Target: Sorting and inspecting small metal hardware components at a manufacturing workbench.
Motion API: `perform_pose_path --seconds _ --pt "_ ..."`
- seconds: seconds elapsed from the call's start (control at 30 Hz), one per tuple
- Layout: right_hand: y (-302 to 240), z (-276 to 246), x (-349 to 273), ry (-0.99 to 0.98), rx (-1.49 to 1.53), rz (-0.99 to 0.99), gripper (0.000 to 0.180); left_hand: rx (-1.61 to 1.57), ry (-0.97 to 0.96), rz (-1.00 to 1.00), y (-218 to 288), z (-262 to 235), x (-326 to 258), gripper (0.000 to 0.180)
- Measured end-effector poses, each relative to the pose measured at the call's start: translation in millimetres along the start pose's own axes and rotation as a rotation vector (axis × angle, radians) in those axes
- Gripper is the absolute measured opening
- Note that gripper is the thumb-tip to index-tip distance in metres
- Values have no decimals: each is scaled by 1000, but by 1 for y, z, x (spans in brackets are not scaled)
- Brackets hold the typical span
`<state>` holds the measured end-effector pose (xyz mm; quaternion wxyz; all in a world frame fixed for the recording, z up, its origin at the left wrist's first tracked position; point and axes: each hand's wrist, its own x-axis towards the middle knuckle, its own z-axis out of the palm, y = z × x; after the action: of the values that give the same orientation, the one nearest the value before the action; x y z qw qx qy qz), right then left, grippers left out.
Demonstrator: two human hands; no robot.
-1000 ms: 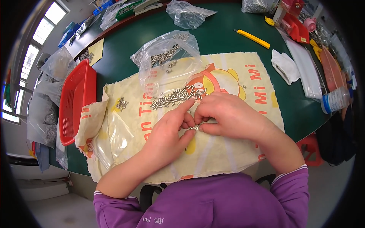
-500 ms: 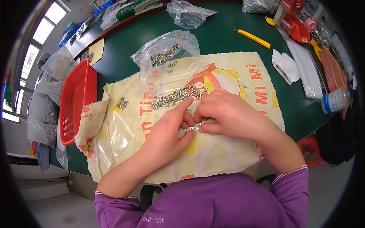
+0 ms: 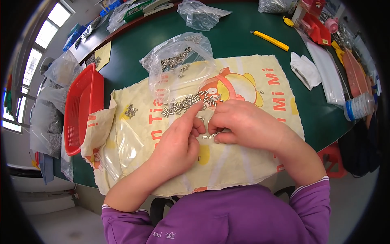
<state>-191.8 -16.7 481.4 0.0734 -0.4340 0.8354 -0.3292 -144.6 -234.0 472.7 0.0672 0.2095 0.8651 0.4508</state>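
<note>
Several short silver cylindrical metal pieces (image 3: 208, 137) stand close together in a short row on the printed yellow cloth (image 3: 239, 171). At the row's right end, my right hand (image 3: 243, 122) pinches a small metal piece between thumb and fingers, mostly hidden by the fingertips. To the left of the row is my left hand (image 3: 176, 140), index finger stretched toward the loose pile and thumb apart. I see nothing in its fingers. The loose pile of metal pieces (image 3: 183, 105) lies just beyond both hands. One stray piece (image 3: 199, 158) lies nearer me.
A clear plastic bag (image 3: 178, 69) with more pieces lies beyond the pile. A red basket (image 3: 83, 110) and filled bags (image 3: 46, 118) stand left. At the right are a yellow cutter knife (image 3: 270, 40), a white cloth (image 3: 304, 71) and a clear bottle (image 3: 359, 107).
My left thumb has drawn back from the row, uncovering the stray piece. My right fingertips now cover part of the row's right end.
</note>
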Motion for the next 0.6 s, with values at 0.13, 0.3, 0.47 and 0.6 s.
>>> perform_pose_path --seconds 0.13,0.3,0.47,0.6 --pt "-2 -10 -1 -11 105 73 12 23 -17 -17 1 -4 1 71" --pt "1 -12 -1 74 109 74 12 70 -34 3 5 -2 0 70" --pt "-1 -5 1 -20 51 88 10 103 -34 14 4 -2 0 70" --pt "0 -2 0 -19 19 62 8 78 -60 -18 8 -3 0 69"
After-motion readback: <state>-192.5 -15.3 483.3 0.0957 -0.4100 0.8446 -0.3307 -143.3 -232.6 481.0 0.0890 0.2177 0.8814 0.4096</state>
